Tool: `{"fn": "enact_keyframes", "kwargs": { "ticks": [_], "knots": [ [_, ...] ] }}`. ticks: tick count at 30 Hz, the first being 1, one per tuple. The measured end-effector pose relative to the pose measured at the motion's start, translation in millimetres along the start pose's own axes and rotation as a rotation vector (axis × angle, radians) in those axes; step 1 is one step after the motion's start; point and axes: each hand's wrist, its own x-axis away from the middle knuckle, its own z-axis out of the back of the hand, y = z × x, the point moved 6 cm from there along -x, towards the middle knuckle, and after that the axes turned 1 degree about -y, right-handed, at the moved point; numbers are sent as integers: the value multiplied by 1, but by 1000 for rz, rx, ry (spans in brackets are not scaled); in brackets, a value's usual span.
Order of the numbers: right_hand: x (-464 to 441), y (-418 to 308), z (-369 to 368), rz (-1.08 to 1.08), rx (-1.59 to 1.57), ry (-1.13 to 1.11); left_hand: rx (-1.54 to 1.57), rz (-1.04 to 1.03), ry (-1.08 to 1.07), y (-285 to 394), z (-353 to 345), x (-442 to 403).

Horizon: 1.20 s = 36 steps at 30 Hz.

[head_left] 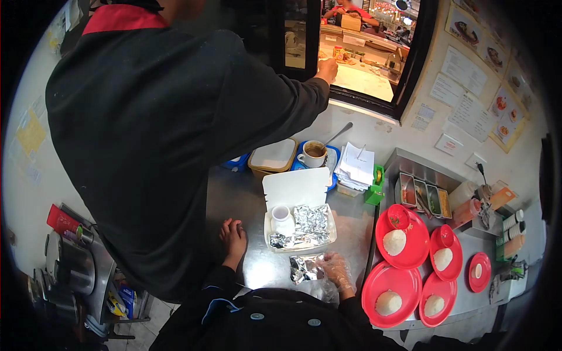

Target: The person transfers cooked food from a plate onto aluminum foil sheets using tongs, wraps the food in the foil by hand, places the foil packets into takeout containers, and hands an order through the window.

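Observation:
My right hand (338, 269), in a clear plastic glove, grips the right end of a foil-wrapped packet (304, 269) at the counter's near side. Just beyond it stands an open white takeout box (297, 178) with its lid raised. Inside are a foil packet (311, 219), another foil-wrapped piece along the front (310, 240), and a small white tub (282, 222). Bare and empty, my left hand (234, 240) rests on the steel counter left of the box, fingers extended. Crumpled clear plastic (322, 290) lies under my right wrist.
A co-worker (152, 128) stands close on my left, one arm reaching to the serving window (363, 88). Red plates (402, 234) with rice mounds stand right. Behind the box are a mug (313, 153) with a spoon, paper slips (355, 165) and a green tape dispenser (375, 190).

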Motion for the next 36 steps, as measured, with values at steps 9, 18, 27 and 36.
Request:
{"fn": "enact_keyframes", "kwargs": {
  "ticks": [9,18,27,36],
  "knots": [
    [10,-7,-5,16,-7,-138,50,43,-55,3,4,0],
    [22,0,-22,96,-736,-153,33,69,-21,3,5,-1],
    [32,2,-13,78,-619,-191,-19,120,143,-37,3,-88],
    [36,10,-9,-220,-1141,-174,-209,690,242,-115,19,-172]
  ]
}}
